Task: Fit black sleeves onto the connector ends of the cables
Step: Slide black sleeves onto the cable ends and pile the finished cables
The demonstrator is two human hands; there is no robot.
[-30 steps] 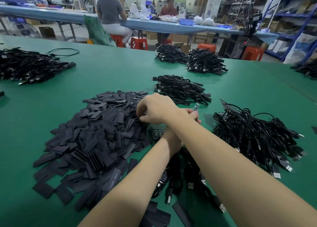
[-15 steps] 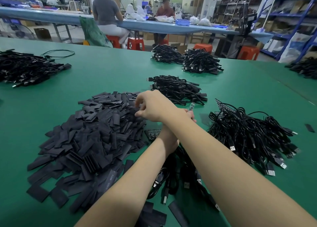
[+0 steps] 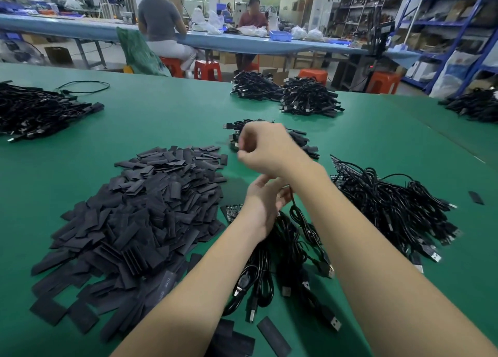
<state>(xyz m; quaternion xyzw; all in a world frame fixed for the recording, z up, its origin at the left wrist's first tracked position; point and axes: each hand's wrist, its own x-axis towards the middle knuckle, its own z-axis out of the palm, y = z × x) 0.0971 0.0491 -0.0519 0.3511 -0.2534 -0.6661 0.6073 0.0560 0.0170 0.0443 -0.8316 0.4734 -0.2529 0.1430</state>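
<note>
A big heap of flat black sleeves [image 3: 151, 208] lies on the green table [image 3: 161, 119], left of my crossed forearms. My left hand [image 3: 262, 205] pinches a thin black cable [image 3: 295, 211] that hangs down into a loose bundle of USB cables [image 3: 269, 262] beneath my arms. My right hand [image 3: 265, 148] hovers above the left one, raised off the table with its fingers curled and blurred. Whether it holds a sleeve is not visible. A small circuit board [image 3: 231, 211] peeks out beside my left wrist.
A large cable pile [image 3: 390, 208] lies to the right, a smaller one [image 3: 304, 144] behind my right hand, and others at the far middle [image 3: 307, 98], the left [image 3: 35, 111] and the far right [image 3: 474, 104]. Loose sleeves [image 3: 273, 335] lie near the front edge. Two people sit at a far bench.
My right hand has lifted from the edge of the sleeve heap and moved up and to the right. My left hand has opened a little and now shows beneath it, still holding the cable.
</note>
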